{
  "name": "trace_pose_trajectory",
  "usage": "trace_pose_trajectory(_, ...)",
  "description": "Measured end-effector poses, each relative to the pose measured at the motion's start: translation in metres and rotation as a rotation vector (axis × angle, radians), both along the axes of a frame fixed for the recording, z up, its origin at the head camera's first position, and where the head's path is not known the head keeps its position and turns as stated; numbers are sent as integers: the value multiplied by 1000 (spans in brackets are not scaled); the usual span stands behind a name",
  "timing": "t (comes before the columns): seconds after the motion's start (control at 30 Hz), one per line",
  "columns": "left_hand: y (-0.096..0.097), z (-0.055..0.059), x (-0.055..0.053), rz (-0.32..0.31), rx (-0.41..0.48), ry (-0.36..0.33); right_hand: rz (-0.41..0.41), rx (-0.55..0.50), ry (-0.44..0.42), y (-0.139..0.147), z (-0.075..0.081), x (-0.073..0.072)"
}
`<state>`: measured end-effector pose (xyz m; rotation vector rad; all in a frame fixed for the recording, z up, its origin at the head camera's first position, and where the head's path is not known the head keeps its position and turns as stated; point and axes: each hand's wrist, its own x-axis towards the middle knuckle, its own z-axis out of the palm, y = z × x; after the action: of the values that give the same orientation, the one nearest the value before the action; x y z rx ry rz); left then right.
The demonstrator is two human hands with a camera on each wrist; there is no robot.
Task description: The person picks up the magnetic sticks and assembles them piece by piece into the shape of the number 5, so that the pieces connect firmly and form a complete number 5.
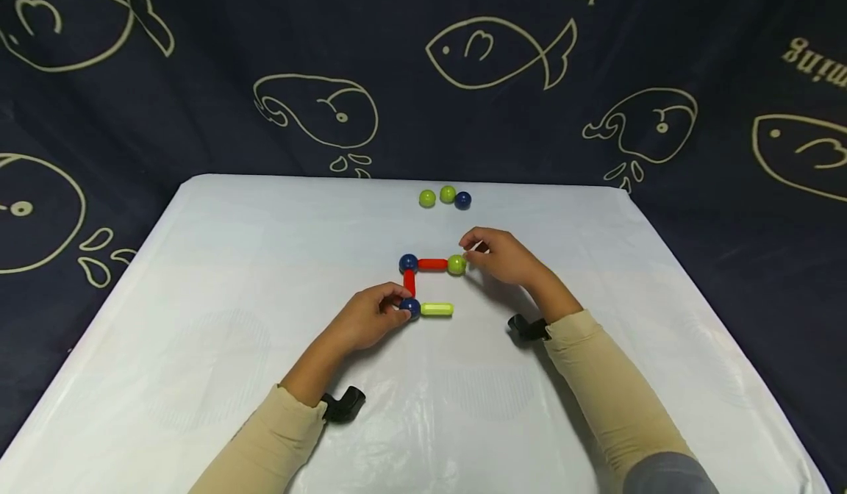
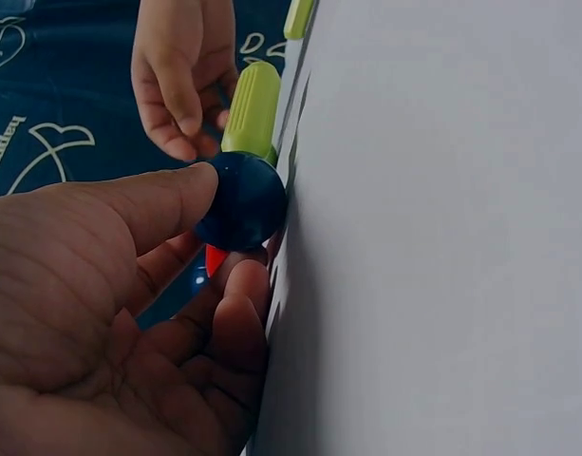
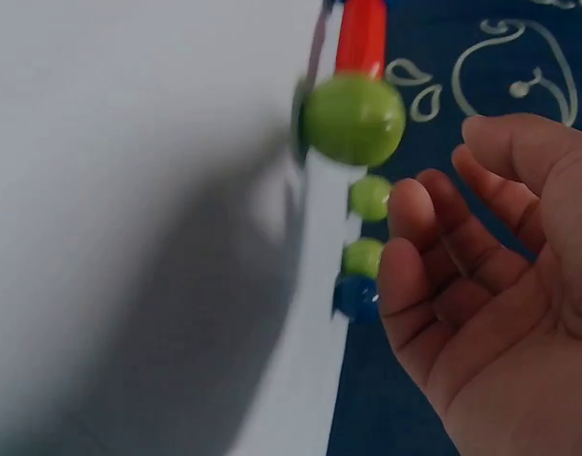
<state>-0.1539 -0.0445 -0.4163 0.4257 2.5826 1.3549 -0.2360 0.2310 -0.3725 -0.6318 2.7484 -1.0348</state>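
On the white table, dark blue balls, red sticks and a green ball form a connected three-sided shape. My left hand (image 1: pixel 370 316) pinches the near dark blue ball (image 2: pixel 241 201) between thumb and fingers. From that ball a ribbed yellow-green stick (image 1: pixel 437 309) points right, and a red stick (image 1: pixel 409 283) runs back to the far blue ball (image 1: pixel 408 263). Another red stick (image 1: pixel 433 265) joins the far ball to a green ball (image 3: pixel 355 121). Beside this green ball, my right hand (image 1: pixel 501 255) has loosely bent fingers, with nothing between them in the right wrist view.
Two loose green balls (image 1: pixel 427 198) and a dark blue ball (image 1: pixel 462 200) lie near the back of the white table (image 1: pixel 265 222). Behind hangs a dark cloth (image 1: pixel 397 53) with fish and whale drawings. Each wrist carries a black camera mount (image 1: pixel 344 406).
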Motion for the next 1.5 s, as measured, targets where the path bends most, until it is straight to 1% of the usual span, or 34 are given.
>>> trace_pose_trajectory(0.17, 1, 3, 1, -8, 7, -1, -66, 35, -13, 9, 2, -27)
trace_pose_trajectory(0.3, 1, 3, -1, -5, 10, 0, -120, 64, -21, 16, 6, -47)
trace_pose_trajectory(0.4, 1, 3, -2, -3, 10, 5, -146, 76, -12, 20, 6, -60)
trace_pose_trajectory(0.57, 1, 3, -4, 0, 5, 5, -174, 62, 2, 22, 3, -80)
trace_pose_trajectory(0.77, 1, 4, -3, -2, 10, -8, -209, 51, -7, 21, -4, -98)
trace_pose_trajectory(0.97, 0, 5, -3, 3, 3, -4, -184, 97, 23, 13, -10, -117)
trace_pose_trajectory(1.07, -1, 5, -3, 3, 0, -4, -186, 92, 22, 6, -14, -123)
trace_pose_trajectory(1.2, -2, 7, -3, 10, 2, -9, -212, 98, 9, -2, -19, -128)
trace_pose_trajectory(1.33, -2, 5, -2, 12, 12, -13, -251, 86, -13, -6, -25, -130)
trace_pose_trajectory(1.5, -2, 2, -1, 7, 16, -13, -292, 65, -40, -8, -31, -129)
